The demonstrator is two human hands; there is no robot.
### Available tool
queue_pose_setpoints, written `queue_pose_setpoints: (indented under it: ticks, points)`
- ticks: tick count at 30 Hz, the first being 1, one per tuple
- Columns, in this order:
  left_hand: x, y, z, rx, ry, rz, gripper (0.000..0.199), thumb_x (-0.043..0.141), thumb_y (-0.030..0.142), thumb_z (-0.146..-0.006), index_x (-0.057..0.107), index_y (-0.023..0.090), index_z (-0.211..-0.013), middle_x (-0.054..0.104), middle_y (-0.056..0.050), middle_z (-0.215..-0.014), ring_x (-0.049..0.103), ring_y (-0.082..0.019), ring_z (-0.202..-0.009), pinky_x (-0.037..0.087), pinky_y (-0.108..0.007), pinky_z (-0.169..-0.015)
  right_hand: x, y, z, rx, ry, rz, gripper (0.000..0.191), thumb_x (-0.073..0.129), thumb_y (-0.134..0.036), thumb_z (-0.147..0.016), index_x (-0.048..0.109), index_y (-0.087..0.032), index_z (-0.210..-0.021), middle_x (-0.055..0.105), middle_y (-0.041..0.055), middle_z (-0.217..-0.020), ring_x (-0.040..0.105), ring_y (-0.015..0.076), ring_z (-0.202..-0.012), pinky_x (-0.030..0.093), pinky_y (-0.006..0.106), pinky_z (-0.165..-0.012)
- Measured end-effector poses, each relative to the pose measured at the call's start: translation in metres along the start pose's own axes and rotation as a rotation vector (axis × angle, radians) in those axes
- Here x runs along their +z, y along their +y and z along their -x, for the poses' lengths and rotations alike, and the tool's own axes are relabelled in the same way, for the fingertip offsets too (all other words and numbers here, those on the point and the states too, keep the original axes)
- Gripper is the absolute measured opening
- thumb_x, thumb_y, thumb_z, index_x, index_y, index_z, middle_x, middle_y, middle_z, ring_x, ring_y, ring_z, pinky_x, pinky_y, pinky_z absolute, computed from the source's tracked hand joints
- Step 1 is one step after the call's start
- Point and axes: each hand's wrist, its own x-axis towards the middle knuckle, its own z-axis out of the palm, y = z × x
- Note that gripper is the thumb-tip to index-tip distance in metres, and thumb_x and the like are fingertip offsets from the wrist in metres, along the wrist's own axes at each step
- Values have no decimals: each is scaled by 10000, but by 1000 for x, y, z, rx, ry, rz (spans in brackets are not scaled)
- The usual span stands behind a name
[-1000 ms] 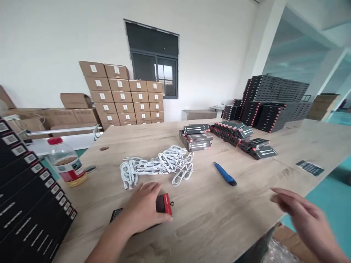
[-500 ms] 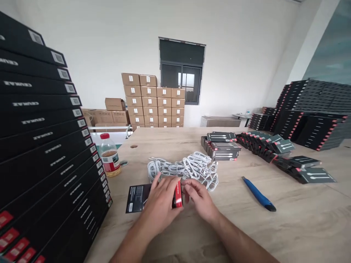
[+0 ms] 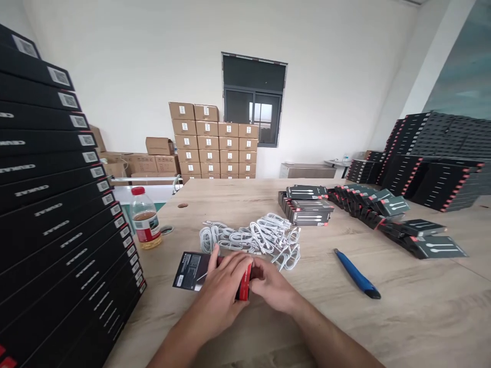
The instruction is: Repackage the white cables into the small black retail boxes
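My left hand point(image 3: 224, 281) is wrapped over a small black box with a red end point(image 3: 244, 284), low over the wooden table. A dark printed panel point(image 3: 188, 270) sticks out to the left of that hand. My right hand point(image 3: 270, 286) is at the box's right side, its fingers bent against the red end; its fingertips are partly hidden, and whatever they may pinch cannot be seen. Just beyond both hands lies a heap of coiled white cables point(image 3: 255, 236).
A tall stack of black boxes point(image 3: 57, 230) rises at the left, beside a red-capped bottle point(image 3: 146, 220). Blue cutter point(image 3: 356, 274) at the right. Small black cable boxes point(image 3: 310, 205) stand behind it, with more point(image 3: 437, 246) farther right. The wooden table point(image 3: 238, 191) reaches toward stacked cartons point(image 3: 209, 140).
The box and both hands have moved slightly down and left in view. The right fingers have closed in against the red end. The dark panel is now tilted more, and the view has shifted slightly.
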Motion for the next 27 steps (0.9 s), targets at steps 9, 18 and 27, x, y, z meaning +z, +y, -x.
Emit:
queue_pose_setpoints:
  ticks: [9, 18, 27]
  points:
    - [14, -14, 0, 98, 20, -105, 741, 586, 113, -802, 355, 276, -1487, 524, -82, -1517, 441, -295, -1435, 77, -601, -1262, 9, 5, -6, -19, 193, 72, 355, 499, -104, -624, 702, -192, -901, 720, -17, -862, 664, 200, -850, 516, 301, -788]
    - [26, -15, -5, 63, 68, -89, 718, 593, 91, -727, 441, 292, -1398, 591, -57, -1455, 489, -305, -1400, 18, -612, -1254, 11, -5, -6, -15, 179, 113, 459, 487, -99, -608, 741, -209, -974, 762, -3, -960, 695, 237, -994, 551, 329, -886]
    - [12, -7, -1, -3, 5, 90, 738, 654, 104, -738, 423, 299, -1411, 568, -82, -1470, 434, -293, -1437, 69, -603, -1252, 11, 4, -5, -11, 243, 146, 378, 463, -165, -596, 731, -219, -858, 740, 6, -865, 667, 234, -885, 517, 345, -878]
